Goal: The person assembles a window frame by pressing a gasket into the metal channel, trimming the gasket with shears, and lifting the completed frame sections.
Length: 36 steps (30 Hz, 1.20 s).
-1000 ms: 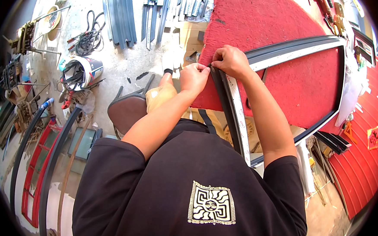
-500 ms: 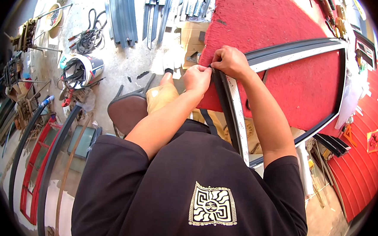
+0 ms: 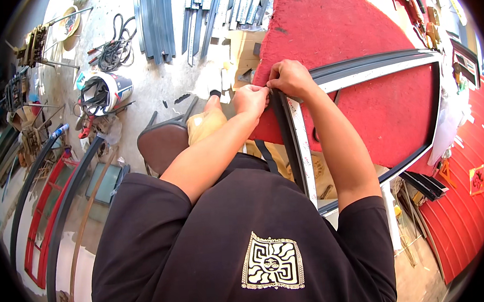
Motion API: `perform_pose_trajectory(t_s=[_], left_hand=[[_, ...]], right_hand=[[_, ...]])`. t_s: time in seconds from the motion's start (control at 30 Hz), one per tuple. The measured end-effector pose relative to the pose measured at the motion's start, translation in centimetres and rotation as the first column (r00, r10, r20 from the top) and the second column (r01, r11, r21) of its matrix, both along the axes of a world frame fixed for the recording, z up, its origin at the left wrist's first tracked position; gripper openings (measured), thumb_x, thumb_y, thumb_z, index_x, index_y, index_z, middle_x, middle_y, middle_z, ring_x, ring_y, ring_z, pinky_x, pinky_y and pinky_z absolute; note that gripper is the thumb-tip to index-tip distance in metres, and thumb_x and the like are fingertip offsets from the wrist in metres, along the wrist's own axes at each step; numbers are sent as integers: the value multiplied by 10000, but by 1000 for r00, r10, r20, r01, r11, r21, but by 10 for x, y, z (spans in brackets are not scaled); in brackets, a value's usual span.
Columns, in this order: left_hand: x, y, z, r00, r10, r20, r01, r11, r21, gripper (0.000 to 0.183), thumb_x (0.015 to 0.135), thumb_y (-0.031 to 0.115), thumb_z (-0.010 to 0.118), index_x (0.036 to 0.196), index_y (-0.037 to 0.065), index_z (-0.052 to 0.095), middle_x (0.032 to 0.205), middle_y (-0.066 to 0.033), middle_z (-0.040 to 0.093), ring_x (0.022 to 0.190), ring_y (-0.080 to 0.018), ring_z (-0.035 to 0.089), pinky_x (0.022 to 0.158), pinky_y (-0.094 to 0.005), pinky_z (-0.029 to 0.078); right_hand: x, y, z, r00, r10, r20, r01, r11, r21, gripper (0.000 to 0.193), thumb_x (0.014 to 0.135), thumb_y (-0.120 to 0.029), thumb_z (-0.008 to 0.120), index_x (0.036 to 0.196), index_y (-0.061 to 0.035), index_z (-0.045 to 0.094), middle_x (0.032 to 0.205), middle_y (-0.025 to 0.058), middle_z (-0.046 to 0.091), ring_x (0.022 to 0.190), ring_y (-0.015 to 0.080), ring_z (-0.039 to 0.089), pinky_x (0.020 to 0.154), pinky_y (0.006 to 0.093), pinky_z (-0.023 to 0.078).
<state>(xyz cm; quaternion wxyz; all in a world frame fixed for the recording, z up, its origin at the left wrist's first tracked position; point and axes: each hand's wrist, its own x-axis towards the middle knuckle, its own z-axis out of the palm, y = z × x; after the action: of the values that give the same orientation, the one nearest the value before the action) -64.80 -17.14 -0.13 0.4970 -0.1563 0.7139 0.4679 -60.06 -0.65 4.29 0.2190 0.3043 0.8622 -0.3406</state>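
Observation:
A dark metal window frame (image 3: 378, 61) with white protective film on its face lies on a red-covered work table (image 3: 323, 21). At its near left corner my two hands meet. My left hand (image 3: 251, 99) is closed in a pinch just left of the corner. My right hand (image 3: 293, 80) pinches from above, its fingertips touching or nearly touching those of the left. What sits between the fingertips is too small and hidden to make out. One side of the frame runs back toward my body, between my forearms.
On the left stand a brown-seated stool (image 3: 163, 142) and a white bucket (image 3: 123, 87) of dark strips. A coiled black cable (image 3: 117, 53) and long grey profiles (image 3: 155, 26) lie on the floor ahead. Tools (image 3: 416, 2) line the table's far right edge.
Both hands stay pinched at the frame corner and have shifted very slightly left. The view has moved a little; nothing else visibly differs.

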Motion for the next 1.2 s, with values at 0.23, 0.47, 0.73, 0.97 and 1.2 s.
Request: perform_pose_trajectory(t_s=[0.23,0.47,0.73,0.97,1.2], left_hand=[[2,1,2,998,-57,-8,57,998,-10,149,943,147,791,920,7,745,820,-71,765,690,-146,734,670,-295,618],[-1,3,3,995,-92,29,91,995,31,127,977,130,773,954,14,724,855,-68,749,737,-148,726,692,-294,626],[-4,0,1,998,-41,46,39,999,30,141,943,128,784,888,3,749,798,-72,763,673,-144,736,647,-294,622],[-2,-2,-4,999,-35,41,34,999,32,144,941,137,792,900,3,756,815,-79,771,681,-143,742,646,-293,624],[-3,3,1,998,-54,41,52,998,33,131,934,117,791,904,-5,751,823,-85,773,687,-144,745,655,-298,629]], right_hand=[[8,15,-8,998,11,-60,-17,994,-106,153,796,-174,813,920,-86,834,897,158,790,887,350,760,831,454,592],[8,13,-7,996,84,-9,-84,996,-31,148,806,-193,825,913,-90,828,917,159,788,925,354,761,845,467,591],[3,17,13,980,118,163,-139,983,122,154,816,-257,854,914,-141,828,957,133,800,982,335,764,873,468,594],[2,13,14,981,58,185,-88,983,160,167,823,-266,859,939,-147,838,967,130,802,1010,328,762,886,460,593],[5,17,8,979,32,203,-62,988,143,158,839,-258,841,948,-145,841,982,119,806,1016,332,760,900,460,594]])
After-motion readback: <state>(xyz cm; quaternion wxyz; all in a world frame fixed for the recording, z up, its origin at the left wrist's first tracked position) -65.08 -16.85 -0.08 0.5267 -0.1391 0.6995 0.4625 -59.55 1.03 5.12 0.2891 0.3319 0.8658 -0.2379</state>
